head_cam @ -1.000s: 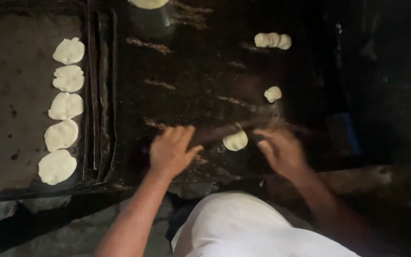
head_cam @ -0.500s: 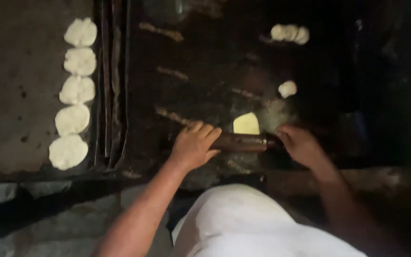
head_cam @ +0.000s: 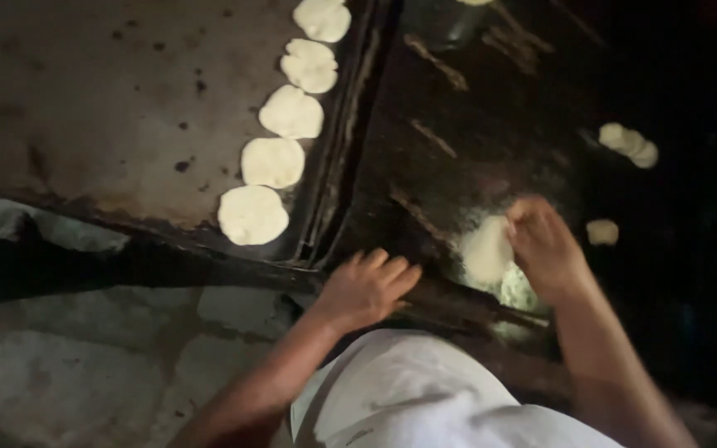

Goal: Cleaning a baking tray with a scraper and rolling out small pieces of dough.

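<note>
My right hand is curled over the right edge of a flattened pale dough disc lying on the dark work board; the hand is blurred. My left hand rests flat at the board's near edge with fingers apart, its fingertips touching the end of a dark wooden rolling pin that lies along that edge. Neither hand grips the pin.
A flat metal tray on the left carries a row of several rolled dough rounds along its right rim. Small dough balls sit at the board's far right, one more dough ball beside my right hand. A stone ledge lies below.
Both hands have left the rolling pin, which now lies at the board's near edge. My right hand has moved onto the dough disc. The view has shifted, so the tray looks larger.
</note>
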